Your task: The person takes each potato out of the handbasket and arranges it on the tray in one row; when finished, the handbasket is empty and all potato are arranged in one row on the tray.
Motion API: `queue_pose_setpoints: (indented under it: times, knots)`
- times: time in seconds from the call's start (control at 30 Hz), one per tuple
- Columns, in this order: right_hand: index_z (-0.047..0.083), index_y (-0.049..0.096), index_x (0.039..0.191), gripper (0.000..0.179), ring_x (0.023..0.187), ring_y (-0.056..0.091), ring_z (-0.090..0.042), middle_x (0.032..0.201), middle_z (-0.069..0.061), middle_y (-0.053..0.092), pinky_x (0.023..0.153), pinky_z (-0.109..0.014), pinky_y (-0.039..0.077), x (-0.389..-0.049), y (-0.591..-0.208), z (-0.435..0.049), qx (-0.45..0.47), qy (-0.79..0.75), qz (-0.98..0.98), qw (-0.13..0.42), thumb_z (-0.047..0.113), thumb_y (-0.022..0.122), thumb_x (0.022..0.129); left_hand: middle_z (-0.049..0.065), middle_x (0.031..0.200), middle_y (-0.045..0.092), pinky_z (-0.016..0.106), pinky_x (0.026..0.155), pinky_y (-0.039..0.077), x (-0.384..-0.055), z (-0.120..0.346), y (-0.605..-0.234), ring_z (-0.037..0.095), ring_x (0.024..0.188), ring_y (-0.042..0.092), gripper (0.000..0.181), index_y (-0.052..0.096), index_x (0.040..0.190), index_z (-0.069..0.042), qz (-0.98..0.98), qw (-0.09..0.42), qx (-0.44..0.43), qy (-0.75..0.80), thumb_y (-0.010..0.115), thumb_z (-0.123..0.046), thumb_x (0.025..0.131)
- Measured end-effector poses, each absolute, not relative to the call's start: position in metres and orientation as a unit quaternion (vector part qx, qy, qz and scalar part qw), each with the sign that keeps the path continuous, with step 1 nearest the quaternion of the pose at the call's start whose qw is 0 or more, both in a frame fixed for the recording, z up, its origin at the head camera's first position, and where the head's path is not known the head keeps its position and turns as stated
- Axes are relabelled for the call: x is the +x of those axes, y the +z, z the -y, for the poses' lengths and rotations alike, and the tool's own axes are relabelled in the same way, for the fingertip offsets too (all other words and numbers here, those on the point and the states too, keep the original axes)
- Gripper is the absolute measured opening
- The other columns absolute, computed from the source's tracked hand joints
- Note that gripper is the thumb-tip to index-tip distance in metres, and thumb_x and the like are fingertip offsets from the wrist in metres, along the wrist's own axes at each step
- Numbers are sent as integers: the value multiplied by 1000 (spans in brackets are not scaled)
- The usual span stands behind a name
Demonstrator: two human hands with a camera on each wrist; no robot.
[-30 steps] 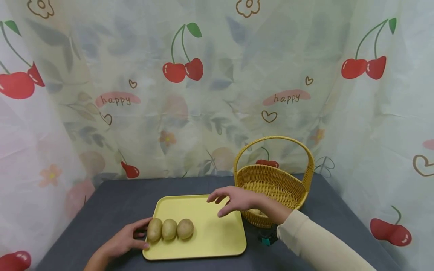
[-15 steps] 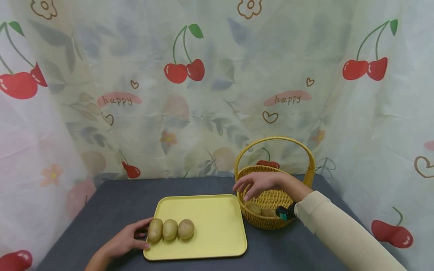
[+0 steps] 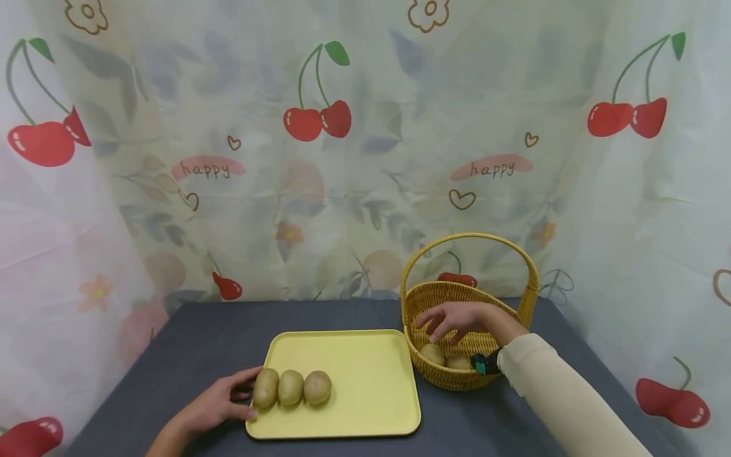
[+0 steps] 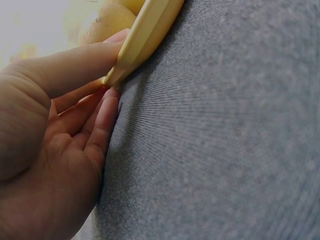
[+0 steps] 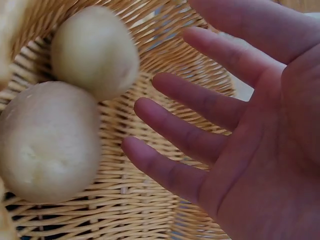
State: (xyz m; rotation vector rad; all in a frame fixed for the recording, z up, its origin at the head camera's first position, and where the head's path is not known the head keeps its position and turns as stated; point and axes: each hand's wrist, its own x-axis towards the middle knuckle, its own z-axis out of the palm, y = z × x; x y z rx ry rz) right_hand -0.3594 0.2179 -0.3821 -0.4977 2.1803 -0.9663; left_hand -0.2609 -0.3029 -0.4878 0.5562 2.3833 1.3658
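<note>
A yellow tray (image 3: 374, 387) lies on the table with three potatoes (image 3: 290, 388) in a row along its left side. My left hand (image 3: 208, 403) pinches the tray's left edge; in the left wrist view the thumb (image 4: 87, 65) presses the rim and the other fingers meet it from below. To the right stands a wicker basket (image 3: 451, 379) with a tall handle, holding two potatoes (image 5: 50, 142). Over the basket's opening hovers my right hand (image 3: 459, 319), its fingers (image 5: 175, 132) spread and apart from the potatoes, nothing in it.
Dark grey cloth (image 3: 342, 314) covers the table. Behind and at both sides hangs a curtain (image 3: 365, 158) printed with cherries. The basket's handle (image 3: 469, 236) arches above the right hand, and the tray's right edge lies close beside the basket.
My right hand has moved from above the tray rightward to over the basket, then lowered a little. The left hand and the three potatoes on the tray have kept their places.
</note>
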Motion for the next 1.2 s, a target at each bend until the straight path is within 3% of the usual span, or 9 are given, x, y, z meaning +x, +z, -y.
queue_pose_setpoints:
  times: [0.17, 0.43, 0.7, 1.0, 1.2]
  knots:
    - [9, 61, 131, 41, 115, 54, -26, 130, -14, 55, 89, -49, 48, -363, -397, -216, -179, -371, -832, 371, 11, 69, 90, 33, 143, 38, 31, 88, 47, -261, 302, -487, 40, 120, 50, 82, 32, 147, 10, -838, 165, 201, 480, 76, -18, 85]
    - [14, 68, 119, 35, 106, 52, -23, 118, -9, 56, 87, -44, 49, -364, -402, -206, -167, -325, -847, 384, 9, 73, 85, 32, 143, 38, 27, 87, 47, -262, 303, -486, 39, 121, 49, 80, 31, 147, 9, -835, 162, 209, 483, 75, -17, 86]
    - [6, 68, 104, 22, 75, 58, -18, 92, -7, 63, 69, -35, 51, -360, -402, -202, -177, -314, -841, 403, -2, 70, 83, 32, 144, 38, 27, 87, 47, -261, 303, -486, 40, 121, 48, 81, 31, 147, 10, -837, 164, 206, 479, 75, -18, 86]
    - [2, 64, 103, 24, 75, 55, -18, 91, -8, 60, 67, -34, 50, -359, -399, -205, -164, -313, -842, 407, -1, 73, 81, 34, 143, 38, 25, 86, 47, -261, 303, -485, 42, 121, 48, 81, 30, 147, 11, -836, 163, 211, 479, 75, -17, 86]
    - [7, 65, 105, 23, 78, 55, -19, 96, -9, 58, 70, -36, 51, -360, -399, -205, -172, -308, -846, 400, 2, 73, 84, 34, 143, 38, 24, 86, 46, -262, 303, -487, 40, 120, 49, 81, 30, 147, 12, -836, 159, 219, 477, 75, -17, 86]
